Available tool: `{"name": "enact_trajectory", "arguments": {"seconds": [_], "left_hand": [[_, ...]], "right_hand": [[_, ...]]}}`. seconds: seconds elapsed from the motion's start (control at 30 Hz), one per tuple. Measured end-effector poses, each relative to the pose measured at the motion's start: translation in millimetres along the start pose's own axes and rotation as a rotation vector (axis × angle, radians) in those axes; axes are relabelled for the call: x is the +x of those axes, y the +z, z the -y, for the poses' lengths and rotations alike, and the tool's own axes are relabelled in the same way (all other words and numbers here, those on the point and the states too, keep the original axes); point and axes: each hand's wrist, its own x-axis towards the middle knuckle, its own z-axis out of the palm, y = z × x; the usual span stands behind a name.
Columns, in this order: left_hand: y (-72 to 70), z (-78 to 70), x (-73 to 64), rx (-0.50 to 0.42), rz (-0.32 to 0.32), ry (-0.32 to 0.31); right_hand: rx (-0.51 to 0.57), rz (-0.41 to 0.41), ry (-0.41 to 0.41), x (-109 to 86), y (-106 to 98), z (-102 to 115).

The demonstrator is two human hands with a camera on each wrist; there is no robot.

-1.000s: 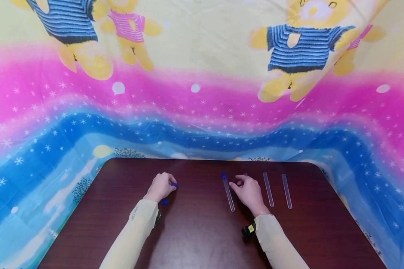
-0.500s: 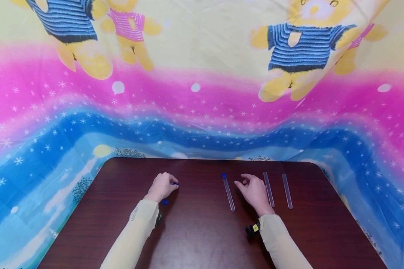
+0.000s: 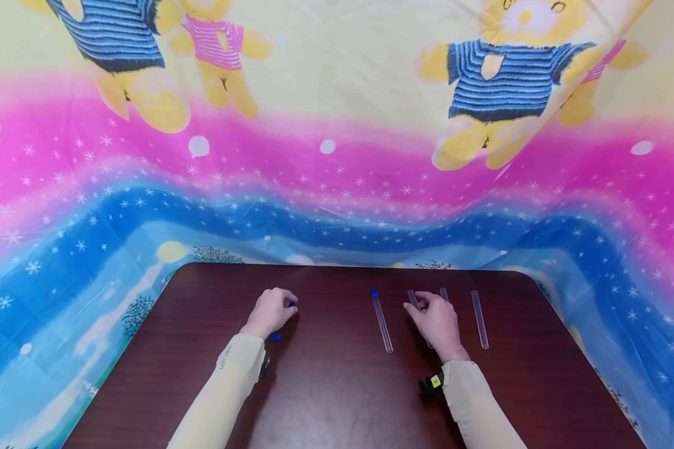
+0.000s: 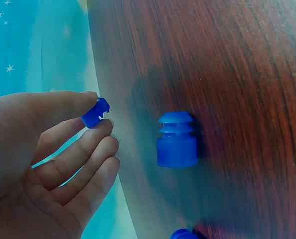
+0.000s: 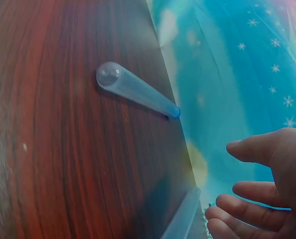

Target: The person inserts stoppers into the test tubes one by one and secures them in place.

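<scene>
Blue ribbed stopper (image 4: 177,140) rests on the dark wood-grain table (image 3: 331,396) at the left, near the left hand (image 3: 268,313); a second loose stopper (image 4: 184,234) is cut off by the lower edge of the left wrist view. The left hand is narrowed to a pinch, gripping the held stopper (image 4: 93,115) between thumb and fingertip, with the other fingers bent. Well apart to the right, the stoppered tube (image 3: 382,324) lies on the table, blue plug (image 3: 374,294) seated in its far end, rounded closed end toward the person. Next in line, the second clear tube (image 3: 412,299) lies partly hidden by the right hand (image 3: 437,319). The right hand is moderately wide: thumb separated from the loosely bent fingers, grip unloaded; whether it touches this tube cannot be determined. A black wrist camera (image 3: 429,385) with a yellow label sits at its cuff. The third clear tube (image 3: 443,292) is mostly covered by the same hand, its far end exposed. The fourth clear tube (image 3: 480,319) lies farthest right, visible along its full length.
</scene>
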Motion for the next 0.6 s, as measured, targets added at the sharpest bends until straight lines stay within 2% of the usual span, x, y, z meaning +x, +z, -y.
{"name": "enact_trajectory", "arguments": {"seconds": [0.2,0.47,0.6], "left_hand": [[0.4,-0.5,0.2,-0.017,0.002,-0.018],[0.5,0.8,0.4,-0.023,0.004,-0.03],[-0.8,0.7,-0.4,-0.032,-0.004,-0.034]], "right_hand": [[-0.01,0.006,0.034,-0.2,-6,-5],[-0.049,-0.002,0.032,-1.5,-8,-12],[-0.07,0.018,0.045,-1.3,-7,-15]]}}
